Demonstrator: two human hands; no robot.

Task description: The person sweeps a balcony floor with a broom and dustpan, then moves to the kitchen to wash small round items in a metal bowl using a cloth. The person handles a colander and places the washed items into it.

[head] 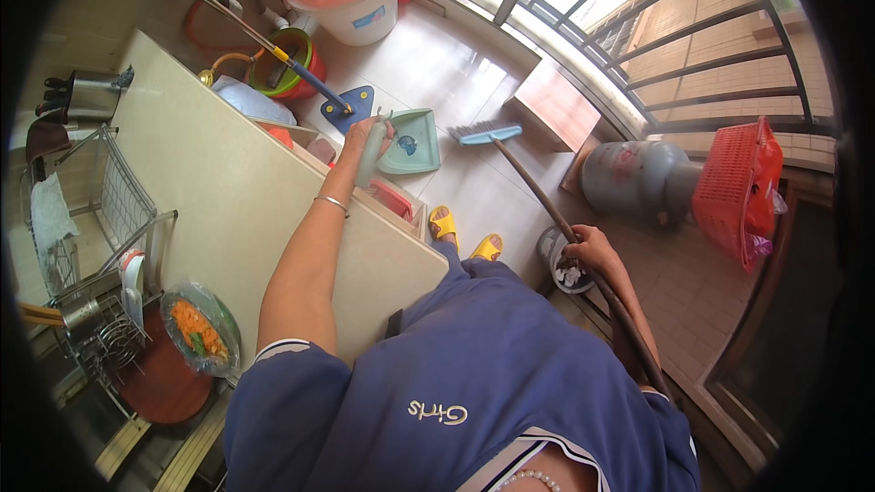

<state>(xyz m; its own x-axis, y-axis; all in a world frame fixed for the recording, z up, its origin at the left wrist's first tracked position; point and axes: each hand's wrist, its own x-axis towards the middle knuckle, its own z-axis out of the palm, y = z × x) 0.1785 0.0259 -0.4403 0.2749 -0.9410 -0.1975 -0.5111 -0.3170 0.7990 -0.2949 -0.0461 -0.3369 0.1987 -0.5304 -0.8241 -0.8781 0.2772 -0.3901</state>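
Note:
My left hand (372, 131) grips the handle of a pale green plastic dustpan (425, 131), held over the floor beside the counter. A small dark blue crumpled piece (407, 145) shows in the pan. To the right, my right hand (592, 248) is closed around the long brown handle of a broom (530, 179). The broom's light blue head (492, 135), with grey bristles, is on the tiled floor, apart from the dustpan. Below my right hand stands a waste bin (547, 249) with white crumpled scraps inside.
A cream countertop (225, 171) runs along my left, above an open drawer (418, 213). A flat blue mop (352, 106) stands beyond the dustpan, near a white bucket (359, 20). At right are a grey gas cylinder (625, 174) and a red plastic basket (728, 184).

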